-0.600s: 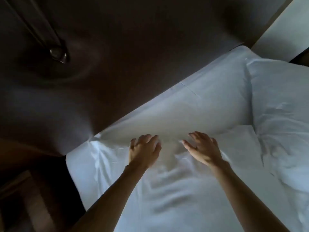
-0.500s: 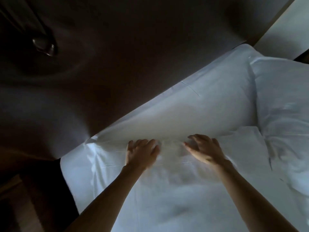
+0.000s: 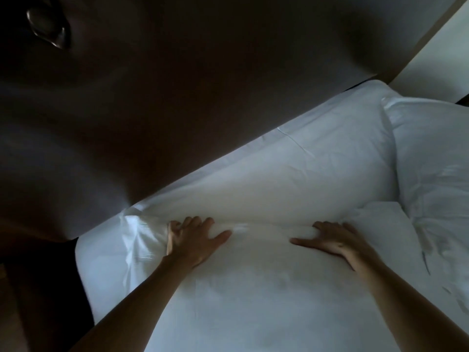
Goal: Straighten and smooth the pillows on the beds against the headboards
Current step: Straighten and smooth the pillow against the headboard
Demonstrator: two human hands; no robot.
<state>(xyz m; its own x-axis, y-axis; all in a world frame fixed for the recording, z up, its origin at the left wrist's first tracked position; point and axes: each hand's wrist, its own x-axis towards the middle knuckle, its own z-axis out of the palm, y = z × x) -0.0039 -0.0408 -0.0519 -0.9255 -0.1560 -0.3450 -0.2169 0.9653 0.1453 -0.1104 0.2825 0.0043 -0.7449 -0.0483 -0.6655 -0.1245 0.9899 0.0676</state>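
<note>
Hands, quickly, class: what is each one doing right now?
Left hand: open, fingers spread, pressed on the pillow, holding nothing.
Right hand: open, flat on the same pillow's lower edge, holding nothing.

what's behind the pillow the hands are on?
The dark headboard rises directly behind the pillow; both the left hand and right hand press its front edge. Any gap behind is hidden.

Your left hand's fingertips (image 3: 189,221) sink out of sight into the pillow (image 3: 291,179). The second pillow (image 3: 431,153) runs off the right edge; the shiny fixture (image 3: 47,27) stays too dark to identify.
</note>
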